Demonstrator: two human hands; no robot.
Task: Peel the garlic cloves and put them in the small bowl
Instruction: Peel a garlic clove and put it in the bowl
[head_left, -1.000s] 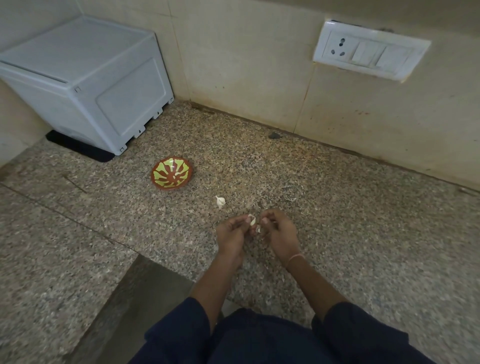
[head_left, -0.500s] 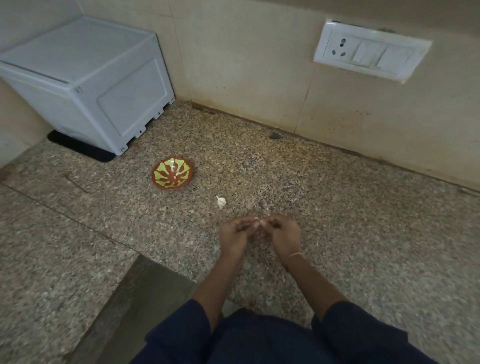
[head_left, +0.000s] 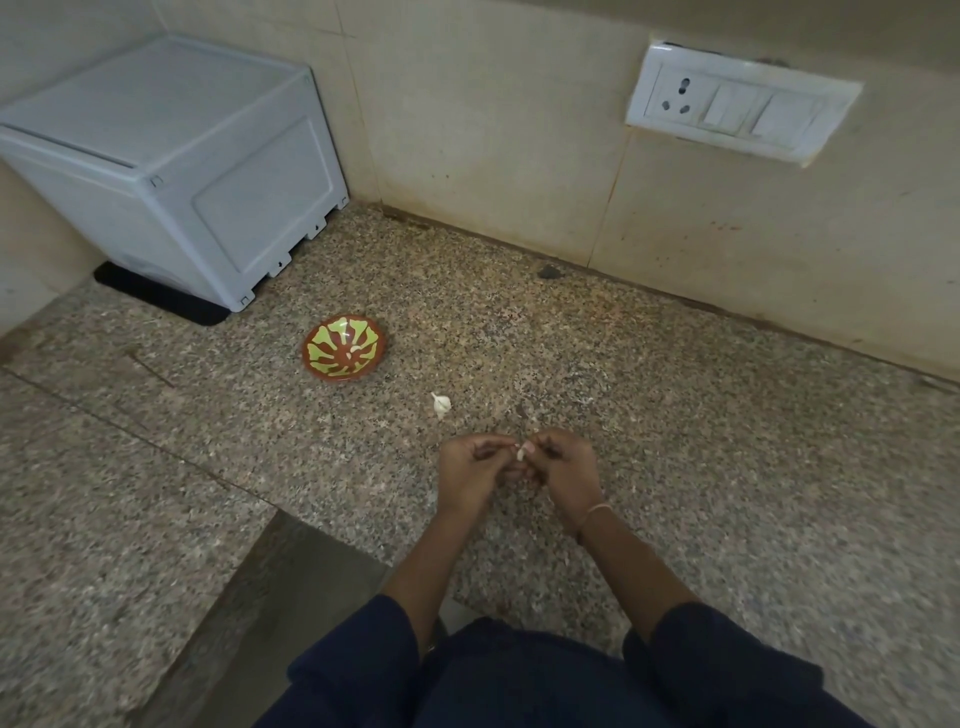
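A small white garlic clove (head_left: 520, 453) is pinched between the fingertips of my left hand (head_left: 474, 470) and my right hand (head_left: 563, 466), just above the speckled granite counter (head_left: 675, 441). Both hands have curled fingers and meet at the clove. Another unpeeled garlic clove (head_left: 441, 404) lies on the counter a little beyond my left hand. The small brown bowl (head_left: 344, 351) with a green and yellow pattern stands further back to the left, with a pale clove (head_left: 354, 350) inside it.
A grey plastic bin (head_left: 171, 161) fills the back left corner on a black mat. A white socket and switch plate (head_left: 740, 117) is on the tiled wall. The counter steps down at a front edge (head_left: 291, 566) near my body.
My hands have stayed together at the same spot. The clove has turned between the fingertips and shows less than a second ago.
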